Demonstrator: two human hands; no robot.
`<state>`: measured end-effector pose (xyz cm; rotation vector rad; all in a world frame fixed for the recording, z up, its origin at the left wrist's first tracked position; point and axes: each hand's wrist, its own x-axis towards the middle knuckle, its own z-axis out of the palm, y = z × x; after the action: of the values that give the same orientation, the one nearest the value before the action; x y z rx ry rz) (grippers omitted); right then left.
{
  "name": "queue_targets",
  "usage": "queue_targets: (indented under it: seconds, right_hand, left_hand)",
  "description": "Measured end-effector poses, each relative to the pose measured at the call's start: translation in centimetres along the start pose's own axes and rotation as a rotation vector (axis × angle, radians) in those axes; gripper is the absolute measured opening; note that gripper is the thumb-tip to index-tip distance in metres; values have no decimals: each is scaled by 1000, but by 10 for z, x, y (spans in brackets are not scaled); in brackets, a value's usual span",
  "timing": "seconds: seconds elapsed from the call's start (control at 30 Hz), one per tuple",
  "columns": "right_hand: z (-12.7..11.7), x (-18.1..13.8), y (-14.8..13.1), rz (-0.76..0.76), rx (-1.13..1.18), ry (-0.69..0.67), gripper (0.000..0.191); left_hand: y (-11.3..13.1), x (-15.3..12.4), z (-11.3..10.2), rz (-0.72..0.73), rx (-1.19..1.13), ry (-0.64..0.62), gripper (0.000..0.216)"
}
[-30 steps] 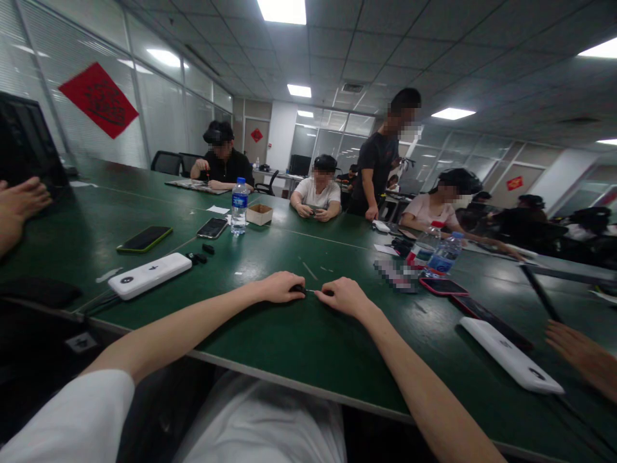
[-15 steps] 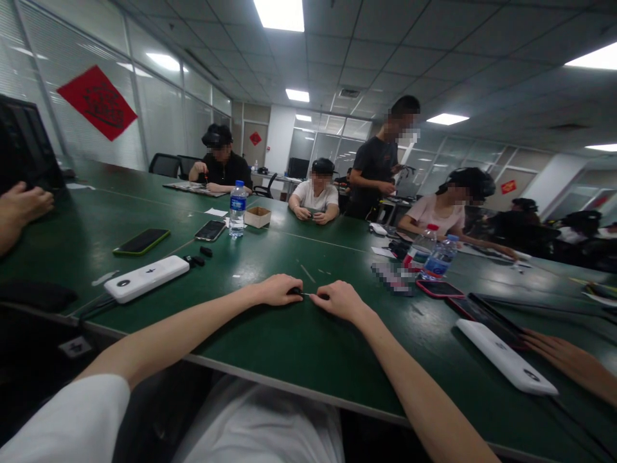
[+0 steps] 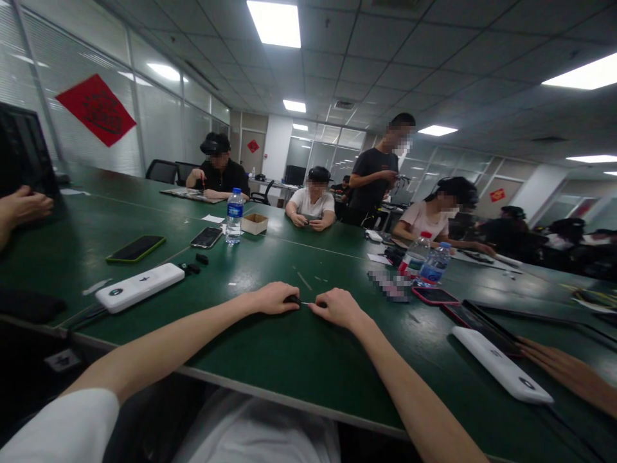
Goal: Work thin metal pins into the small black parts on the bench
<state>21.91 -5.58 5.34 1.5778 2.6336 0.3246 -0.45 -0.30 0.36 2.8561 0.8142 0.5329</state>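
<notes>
Both my hands rest on the green table (image 3: 289,347), close together near its middle. My left hand (image 3: 274,298) is closed around a small black part (image 3: 292,299). My right hand (image 3: 337,307) is closed in a pinch on another small dark part (image 3: 320,304). A thin pale strand (image 3: 305,303) runs between the two hands. What the small parts are is too small to make out.
A white power bank (image 3: 139,287), small black pieces (image 3: 193,266), two phones (image 3: 135,249) and a water bottle (image 3: 234,216) lie to the left. Another white power bank (image 3: 501,365), phones and bottles (image 3: 434,265) lie right. Neighbours' hands (image 3: 569,373) rest at both sides; several people sit opposite.
My hands stay together on the table with almost no shift. The view has tilted slightly. The neighbour's hand on the right has slid toward the white power bank.
</notes>
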Motion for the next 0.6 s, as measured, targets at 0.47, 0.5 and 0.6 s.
queue_targets:
  seconds: [0.47, 0.5, 0.6]
  right_hand:
    - [-5, -1, 2, 21, 30, 21, 54]
    - [-5, -1, 2, 19, 33, 22, 54]
    - [-5, -1, 2, 6, 43, 16, 52]
  left_hand:
    - [1, -1, -3, 5, 9, -5, 23]
    - [1, -1, -3, 5, 11, -3, 23]
    - [1, -1, -2, 8, 10, 6, 23]
